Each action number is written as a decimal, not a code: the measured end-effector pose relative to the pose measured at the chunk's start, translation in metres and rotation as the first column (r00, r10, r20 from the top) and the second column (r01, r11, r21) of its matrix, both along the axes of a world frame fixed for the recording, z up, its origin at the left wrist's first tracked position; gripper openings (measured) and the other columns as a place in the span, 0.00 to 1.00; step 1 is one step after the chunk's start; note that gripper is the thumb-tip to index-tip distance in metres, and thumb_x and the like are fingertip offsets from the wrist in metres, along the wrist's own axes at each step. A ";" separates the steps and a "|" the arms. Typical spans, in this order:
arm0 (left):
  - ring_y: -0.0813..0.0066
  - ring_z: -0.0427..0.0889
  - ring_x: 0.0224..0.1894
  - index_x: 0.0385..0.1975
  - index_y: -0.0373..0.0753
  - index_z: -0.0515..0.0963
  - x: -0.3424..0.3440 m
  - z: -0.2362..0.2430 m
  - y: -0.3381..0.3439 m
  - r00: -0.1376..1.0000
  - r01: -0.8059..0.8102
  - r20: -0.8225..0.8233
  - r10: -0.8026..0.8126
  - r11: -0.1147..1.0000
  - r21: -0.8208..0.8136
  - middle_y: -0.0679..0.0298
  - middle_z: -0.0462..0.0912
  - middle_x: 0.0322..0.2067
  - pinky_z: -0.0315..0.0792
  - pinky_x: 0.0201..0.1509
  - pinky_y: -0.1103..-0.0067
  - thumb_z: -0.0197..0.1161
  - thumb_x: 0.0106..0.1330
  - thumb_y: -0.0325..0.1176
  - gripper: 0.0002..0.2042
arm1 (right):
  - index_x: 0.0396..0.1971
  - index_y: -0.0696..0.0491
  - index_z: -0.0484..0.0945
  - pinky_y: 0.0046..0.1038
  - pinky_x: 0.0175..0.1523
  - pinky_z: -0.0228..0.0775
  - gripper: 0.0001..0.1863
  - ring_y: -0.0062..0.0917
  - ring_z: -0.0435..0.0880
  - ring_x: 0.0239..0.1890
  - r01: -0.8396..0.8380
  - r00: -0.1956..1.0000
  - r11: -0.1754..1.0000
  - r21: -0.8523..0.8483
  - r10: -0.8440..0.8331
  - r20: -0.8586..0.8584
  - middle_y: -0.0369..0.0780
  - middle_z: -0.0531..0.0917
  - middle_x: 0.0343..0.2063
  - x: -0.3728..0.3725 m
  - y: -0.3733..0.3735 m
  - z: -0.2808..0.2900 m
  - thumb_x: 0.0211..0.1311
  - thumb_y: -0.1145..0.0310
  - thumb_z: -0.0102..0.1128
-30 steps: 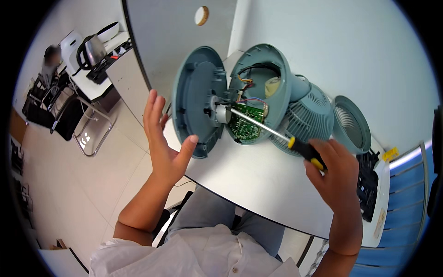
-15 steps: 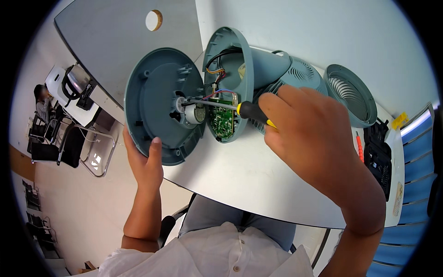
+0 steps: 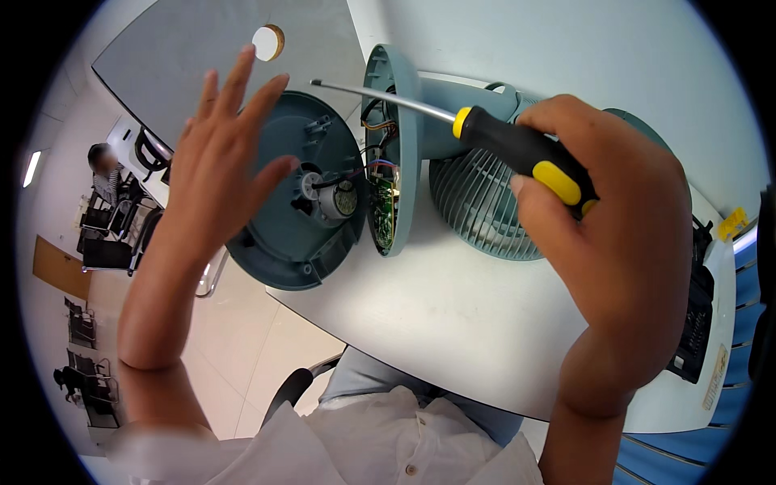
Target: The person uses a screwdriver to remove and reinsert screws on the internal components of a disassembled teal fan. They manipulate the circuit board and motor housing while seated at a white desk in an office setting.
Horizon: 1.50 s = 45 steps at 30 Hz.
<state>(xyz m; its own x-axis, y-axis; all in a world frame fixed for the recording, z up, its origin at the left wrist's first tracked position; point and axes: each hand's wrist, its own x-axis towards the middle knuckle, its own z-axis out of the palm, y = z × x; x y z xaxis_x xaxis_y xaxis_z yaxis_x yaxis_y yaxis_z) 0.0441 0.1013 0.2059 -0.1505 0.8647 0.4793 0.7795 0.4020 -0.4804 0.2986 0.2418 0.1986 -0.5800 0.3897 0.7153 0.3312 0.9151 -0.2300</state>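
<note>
Plainly, near edge: I see a dark-trimmed rim on the white surface [image 3: 453,347], with a broad bare stretch between it and the parts.
Overhang: the left rim of the round cover [image 3: 279,234] appears over the pale tiled floor [image 3: 234,360], past the surface's corner.
Wall side: little room shows between the housing [image 3: 411,162] and the white wall [image 3: 630,56].
Left grip [image 3: 212,162]: open, fingers spread, holding nothing, in front of the cover's rim; I cannot tell whether it touches.
Right grip [image 3: 630,202]: fingers wrapped around the handle of the screwdriver [image 3: 485,133], whose shaft points left across the housing, its tip apart from the motor [image 3: 338,200].
Cover: matt grey-green plastic, dished, with moulded posts; the silvery, cylindrical motor sits in it, wires leading toward the housing.
Housing: similar plastic, on its rim, open side toward the cover, a green circuit board [image 3: 383,214] inside.
Screwdriver: bright metal shaft, black handle with yellow insets.
Grille [image 3: 485,218]: curved, thin-ribbed, right of the housing.
Far right: a black moulded case [image 3: 695,323] near the surface's end.
</note>
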 end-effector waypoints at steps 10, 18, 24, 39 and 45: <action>0.51 0.72 0.52 0.65 0.47 0.62 -0.008 -0.018 0.031 0.976 -0.217 -0.035 0.214 0.952 -0.216 0.52 0.55 0.67 0.74 0.48 0.65 0.75 0.42 0.48 0.45 | 0.33 0.56 0.77 0.28 0.28 0.63 0.13 0.33 0.73 0.19 -0.034 0.999 0.995 -0.099 0.030 -0.041 0.44 0.77 0.21 -0.001 0.021 -0.009 0.44 0.72 0.62; 0.48 0.65 0.59 0.62 0.47 0.67 -0.003 -0.022 0.028 0.958 -0.284 -0.046 0.281 0.924 -0.258 0.54 0.56 0.67 0.65 0.56 0.62 0.74 0.42 0.46 0.41 | 0.25 0.54 0.76 0.35 0.26 0.69 0.08 0.38 0.79 0.23 -0.135 0.981 0.991 -0.008 0.132 -0.143 0.42 0.77 0.20 -0.012 0.023 -0.022 0.42 0.71 0.62; 0.50 0.62 0.61 0.59 0.49 0.71 -0.002 -0.026 0.025 0.967 -0.253 -0.025 0.253 0.942 -0.221 0.59 0.56 0.67 0.61 0.61 0.64 0.74 0.41 0.44 0.38 | 0.26 0.56 0.75 0.35 0.27 0.63 0.09 0.39 0.74 0.22 -0.171 0.974 0.985 0.022 0.173 -0.145 0.43 0.75 0.20 -0.006 0.023 -0.017 0.41 0.72 0.61; 0.51 0.59 0.65 0.48 0.57 0.79 -0.009 -0.032 0.015 0.988 -0.154 -0.025 0.152 0.970 -0.186 0.62 0.59 0.66 0.58 0.63 0.61 0.77 0.38 0.40 0.29 | 0.25 0.56 0.75 0.33 0.27 0.63 0.08 0.35 0.73 0.22 -0.149 0.987 0.989 -0.008 0.149 -0.057 0.41 0.74 0.19 0.003 0.026 -0.028 0.41 0.73 0.62; 0.50 0.56 0.67 0.45 0.57 0.80 -0.007 -0.034 0.016 0.994 -0.108 0.018 0.112 0.982 -0.154 0.62 0.59 0.66 0.55 0.65 0.59 0.78 0.38 0.38 0.28 | 0.24 0.56 0.76 0.33 0.27 0.63 0.08 0.34 0.73 0.22 -0.136 0.990 0.991 0.003 0.136 -0.038 0.40 0.73 0.19 0.006 0.028 -0.031 0.41 0.73 0.62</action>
<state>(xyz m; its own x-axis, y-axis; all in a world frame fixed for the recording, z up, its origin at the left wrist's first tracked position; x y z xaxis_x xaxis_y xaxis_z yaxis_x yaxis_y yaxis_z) 0.0371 0.1170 0.1718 -0.2599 0.9048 0.3375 0.7481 0.4096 -0.5221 0.3048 0.2693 0.1677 -0.6002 0.3087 0.7379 0.1943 0.9511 -0.2399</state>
